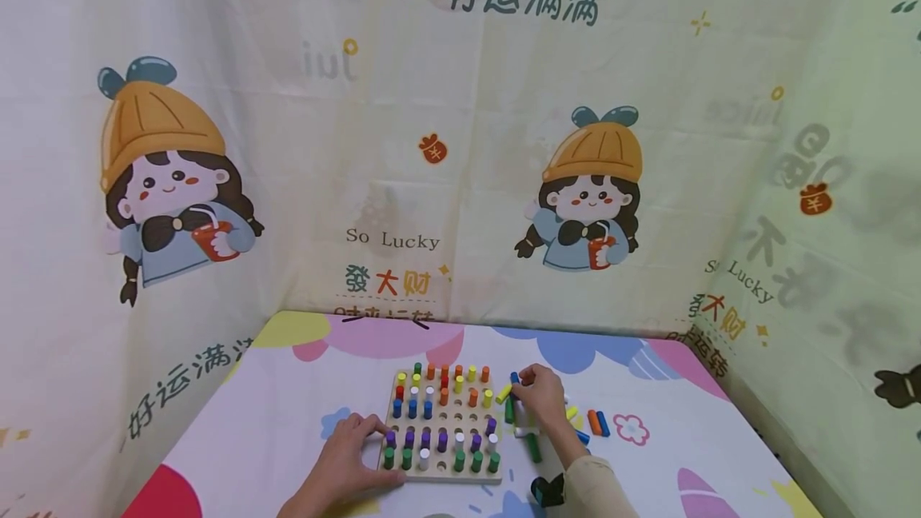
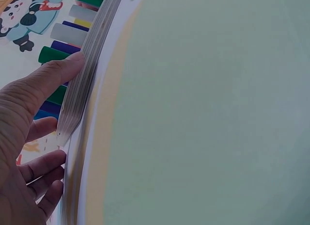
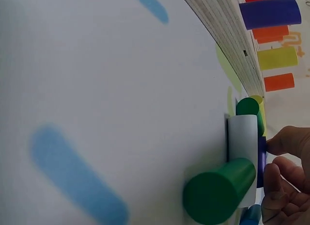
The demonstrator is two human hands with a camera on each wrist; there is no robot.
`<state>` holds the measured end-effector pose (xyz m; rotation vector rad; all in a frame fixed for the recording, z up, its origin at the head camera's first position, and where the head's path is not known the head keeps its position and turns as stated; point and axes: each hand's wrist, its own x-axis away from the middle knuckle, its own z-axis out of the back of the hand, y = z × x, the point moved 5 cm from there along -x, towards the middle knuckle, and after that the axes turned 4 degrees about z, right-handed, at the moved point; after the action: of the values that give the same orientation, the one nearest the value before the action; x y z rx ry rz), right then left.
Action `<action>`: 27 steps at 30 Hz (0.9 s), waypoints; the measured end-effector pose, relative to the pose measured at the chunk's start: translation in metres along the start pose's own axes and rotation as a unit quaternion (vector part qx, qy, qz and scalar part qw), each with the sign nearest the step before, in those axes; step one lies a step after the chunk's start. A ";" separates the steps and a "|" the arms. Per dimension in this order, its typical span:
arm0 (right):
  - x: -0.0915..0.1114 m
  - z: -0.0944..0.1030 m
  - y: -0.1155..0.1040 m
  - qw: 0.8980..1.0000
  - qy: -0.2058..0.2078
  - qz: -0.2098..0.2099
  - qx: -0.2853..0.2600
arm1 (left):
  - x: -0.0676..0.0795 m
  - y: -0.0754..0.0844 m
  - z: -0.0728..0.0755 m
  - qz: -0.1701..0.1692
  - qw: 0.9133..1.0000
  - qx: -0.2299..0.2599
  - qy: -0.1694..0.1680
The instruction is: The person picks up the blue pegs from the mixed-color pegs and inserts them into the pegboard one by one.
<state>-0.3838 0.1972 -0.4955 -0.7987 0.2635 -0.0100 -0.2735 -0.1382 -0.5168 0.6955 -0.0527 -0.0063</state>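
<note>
A wooden pegboard [image 1: 468, 476] holds rows of coloured pegs, with several bare holes among them. My left hand [image 1: 348, 454] rests at its near left corner. In the left wrist view the straight thumb [image 2: 63, 70] presses the board's edge, while the other fingers lie loosely bent. Right of the board, my right hand [image 1: 541, 396] pinches a blue peg [image 1: 514, 378] among loose pegs. That peg looks dark blue [image 3: 262, 162] in the right wrist view, partly behind a white peg [image 3: 243, 137]. A green peg [image 3: 218, 191] lies in front.
Loose yellow [image 1: 504, 395] and green pegs [image 1: 533, 448] lie between board and right hand. Farther right are an orange peg [image 1: 594, 422] and a blue one beside it. Printed cloth walls [image 1: 460, 182] stand behind and beside the patterned table [image 1: 252, 422].
</note>
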 end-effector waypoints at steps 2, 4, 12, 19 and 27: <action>-0.001 0.000 -0.001 1.000 -0.002 -0.002 -0.001 | 0.000 0.001 0.001 0.000 1.000 -0.002 0.002; -0.001 0.001 -0.002 1.000 -0.004 0.001 0.001 | 0.000 0.002 0.002 0.000 1.000 -0.003 0.005; 0.003 0.004 -0.004 0.999 -0.015 -0.018 0.025 | -0.001 0.000 0.001 0.006 1.000 -0.005 0.002; 0.003 0.001 -0.001 0.998 -0.015 -0.035 0.044 | -0.001 -0.001 0.000 0.006 1.000 -0.004 -0.001; 0.003 0.001 0.000 0.998 0.005 -0.025 0.063 | -0.001 0.000 0.001 0.001 1.000 -0.006 0.001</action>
<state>-0.3813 0.1976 -0.4958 -0.6809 0.2491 -0.0770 -0.2742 -0.1388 -0.5154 0.6825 -0.0524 -0.0033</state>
